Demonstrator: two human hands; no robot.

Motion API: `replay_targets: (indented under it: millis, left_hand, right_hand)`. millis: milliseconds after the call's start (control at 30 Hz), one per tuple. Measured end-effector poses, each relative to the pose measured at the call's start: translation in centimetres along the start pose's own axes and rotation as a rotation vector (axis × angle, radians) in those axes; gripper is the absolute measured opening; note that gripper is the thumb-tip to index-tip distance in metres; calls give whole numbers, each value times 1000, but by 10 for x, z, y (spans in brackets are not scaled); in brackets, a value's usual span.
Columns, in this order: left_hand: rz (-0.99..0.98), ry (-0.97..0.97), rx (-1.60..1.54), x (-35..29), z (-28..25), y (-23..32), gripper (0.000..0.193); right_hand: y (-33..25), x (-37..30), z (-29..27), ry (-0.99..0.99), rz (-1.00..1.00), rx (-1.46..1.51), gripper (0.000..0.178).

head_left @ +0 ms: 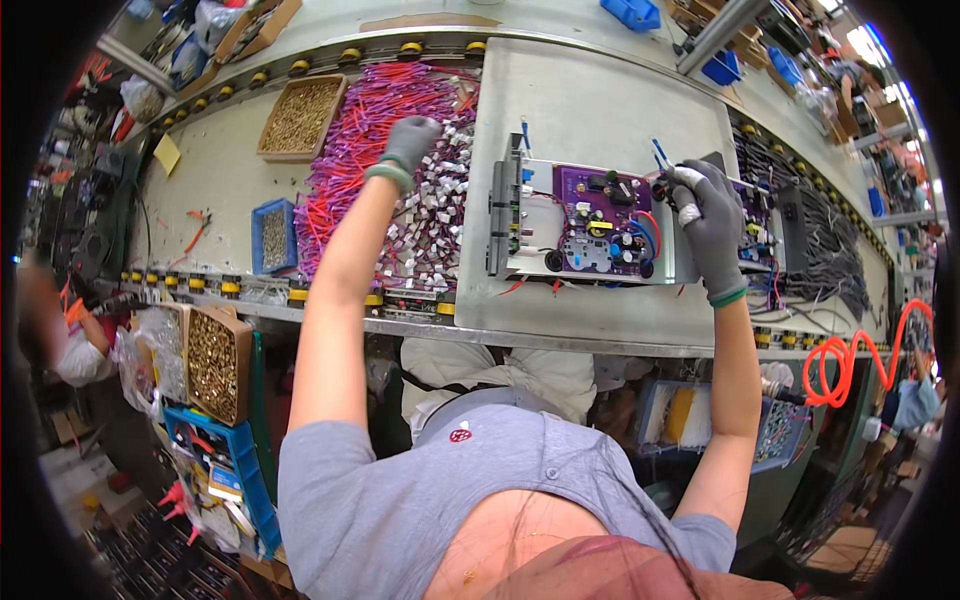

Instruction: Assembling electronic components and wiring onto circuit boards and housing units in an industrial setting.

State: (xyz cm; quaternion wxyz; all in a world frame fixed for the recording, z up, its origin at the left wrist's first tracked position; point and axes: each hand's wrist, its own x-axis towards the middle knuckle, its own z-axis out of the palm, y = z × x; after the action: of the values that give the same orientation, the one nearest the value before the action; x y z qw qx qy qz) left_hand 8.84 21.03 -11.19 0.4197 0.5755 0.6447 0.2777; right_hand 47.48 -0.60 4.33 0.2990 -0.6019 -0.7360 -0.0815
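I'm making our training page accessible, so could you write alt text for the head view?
A gray-gloved left hand is at a heap of red and purple leads with white connectors; the gloved right hand is beside a purple circuit board. A brown tray and a blue tray of small parts sit left of the heap.

On the pale desk (225, 195), I see a messy pile of thin red-purple wires with white plastic ends (345, 165). Right of it, a flat purple circuit board (602, 213) lies parts-up.
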Motion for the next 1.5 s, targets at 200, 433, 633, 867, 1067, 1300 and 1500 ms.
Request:
replay_targets:
  millis: [200,433,633,867,1067,1300,1500]
  left_hand:
    - [703,-240,-110,-77,-13,121,29]
    - [1166,-453,805,-152,39,192,23]
    - [775,-700,737,-147,40,201,25]
    - [461,-850,674,-146,40,212,28]
    - [761,-806,753,-148,48,208,29]
    - [431,-937,605,-140,44,214,28]
    - [556,-888,566,-135,49,202,27]
  right_hand:
    - [6,-4,7,16,16,-28,16]
    - [5,-5,6,47,23,-26,16]
    - [6,-5,6,53,41,60,17]
    - [6,-5,8,71,37,100,17]
    - [6,-7,8,80,56,106,18]
    - [6,-7,8,84,45,99,18]
    - [6,-7,8,99,36,106,17]
